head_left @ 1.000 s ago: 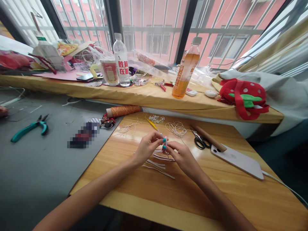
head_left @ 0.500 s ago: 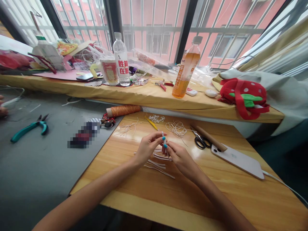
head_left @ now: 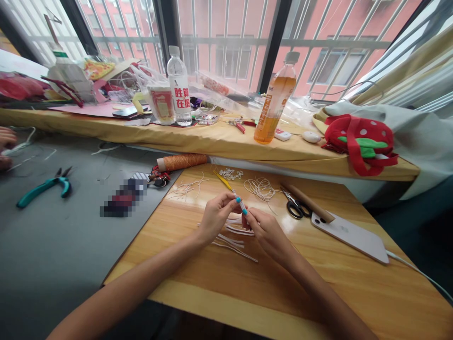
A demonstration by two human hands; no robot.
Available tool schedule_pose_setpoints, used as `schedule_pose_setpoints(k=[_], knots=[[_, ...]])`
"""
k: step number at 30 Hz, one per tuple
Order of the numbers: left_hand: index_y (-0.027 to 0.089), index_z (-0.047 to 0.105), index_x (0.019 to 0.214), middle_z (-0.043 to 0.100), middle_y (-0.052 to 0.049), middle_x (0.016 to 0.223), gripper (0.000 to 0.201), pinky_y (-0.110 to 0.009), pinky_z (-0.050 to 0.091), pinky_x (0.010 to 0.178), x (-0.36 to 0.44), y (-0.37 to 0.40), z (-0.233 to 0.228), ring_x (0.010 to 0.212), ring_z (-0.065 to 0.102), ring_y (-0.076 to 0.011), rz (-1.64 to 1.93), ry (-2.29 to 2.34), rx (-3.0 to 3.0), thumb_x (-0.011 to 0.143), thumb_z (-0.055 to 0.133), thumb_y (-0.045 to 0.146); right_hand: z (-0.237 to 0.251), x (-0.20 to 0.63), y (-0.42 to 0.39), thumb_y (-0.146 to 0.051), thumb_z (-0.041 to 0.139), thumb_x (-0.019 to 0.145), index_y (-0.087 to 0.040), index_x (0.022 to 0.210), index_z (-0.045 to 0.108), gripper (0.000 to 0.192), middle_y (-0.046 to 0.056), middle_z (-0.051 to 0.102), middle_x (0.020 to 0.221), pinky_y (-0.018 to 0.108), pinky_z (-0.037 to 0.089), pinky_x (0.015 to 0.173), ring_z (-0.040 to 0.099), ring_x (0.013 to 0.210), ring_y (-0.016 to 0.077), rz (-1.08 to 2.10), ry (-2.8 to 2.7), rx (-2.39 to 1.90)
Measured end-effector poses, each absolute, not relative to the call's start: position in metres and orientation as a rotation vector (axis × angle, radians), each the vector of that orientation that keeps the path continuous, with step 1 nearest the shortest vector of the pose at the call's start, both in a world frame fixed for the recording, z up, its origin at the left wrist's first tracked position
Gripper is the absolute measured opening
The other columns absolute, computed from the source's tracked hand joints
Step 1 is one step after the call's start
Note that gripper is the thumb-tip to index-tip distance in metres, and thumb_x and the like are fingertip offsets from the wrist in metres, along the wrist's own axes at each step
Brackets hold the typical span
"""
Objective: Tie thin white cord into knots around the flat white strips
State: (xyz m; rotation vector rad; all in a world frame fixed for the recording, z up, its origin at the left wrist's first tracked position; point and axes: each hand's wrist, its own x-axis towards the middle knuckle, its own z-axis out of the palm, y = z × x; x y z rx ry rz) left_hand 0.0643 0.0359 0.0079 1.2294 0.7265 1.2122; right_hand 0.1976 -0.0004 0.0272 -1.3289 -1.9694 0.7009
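A slim white cord [head_left: 241, 205] could slip and drop among the similar loose cords [head_left: 233, 242] lying just nearer the wearer, should either fingertip pinch loosen. Both hands are nearly closed: the left hand [head_left: 220, 215] pinches the cord between thumb and fingers, and the right hand [head_left: 264, 225] grips it slightly lower, over the wooden tabletop [head_left: 170, 264], near a coil of thin string [head_left: 260, 190].

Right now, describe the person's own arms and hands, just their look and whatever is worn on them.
Each grip is an ungloved human hand. The left hand and right hand both show a bright turquoise-blue thumbnail. Slender left forearm and right forearm show no sleeves; no watch or bracelet is visible.
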Motion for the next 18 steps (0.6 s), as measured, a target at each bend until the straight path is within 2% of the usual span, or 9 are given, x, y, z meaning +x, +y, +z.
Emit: schedule_pose_setpoints(k=[6,10,14,18], knots=[[0.013,0.049,0.074,0.062,-0.001,0.067,0.023,-0.031,0.051,0.068,0.065,0.034,0.007,0.066,0.061,-0.0144,1.205,0.691,1.191,0.071,0.057,0.034,0.026,0.198,0.0,-0.035,0.03,0.085,-0.021,0.055,0.043,0.035,0.0,0.045,0.054,0.025,0.032,0.053,0.041,0.052,0.0126,0.67,-1.941,-1.315],[0.013,0.047,0.076,0.064,-0.002,0.07,0.024,-0.033,0.051,0.071,0.065,0.034,0.011,0.07,0.062,-0.0161,1.184,0.636,1.126,0.07,0.059,0.033,0.025,0.199,0.0,-0.037,0.032,0.084,-0.02,0.056,0.042,0.035,-0.001,0.045,0.054,0.024,0.032,0.053,0.041,0.052,0.0121,0.757,-1.85,-1.318],[0.014,0.048,0.084,0.065,-0.003,0.075,0.024,-0.034,0.048,0.076,0.063,0.036,0.015,0.075,0.062,-0.0164,1.136,0.578,1.136,0.07,0.059,0.031,0.023,0.202,0.003,-0.041,0.034,0.083,-0.019,0.059,0.044,0.034,-0.001,0.046,0.057,0.024,0.033,0.055,0.043,0.056,0.0119,0.946,-1.724,-1.267],[0.014,0.056,0.092,0.064,-0.005,0.083,0.029,-0.032,0.045,0.08,0.061,0.04,0.016,0.08,0.06,-0.0154,1.094,0.577,1.221,0.068,0.061,0.03,0.024,0.203,0.005,-0.043,0.041,0.08,-0.017,0.062,0.048,0.032,-0.001,0.047,0.059,0.023,0.033,0.056,0.044,0.057,0.0111,1.31,-1.502,-1.107]])
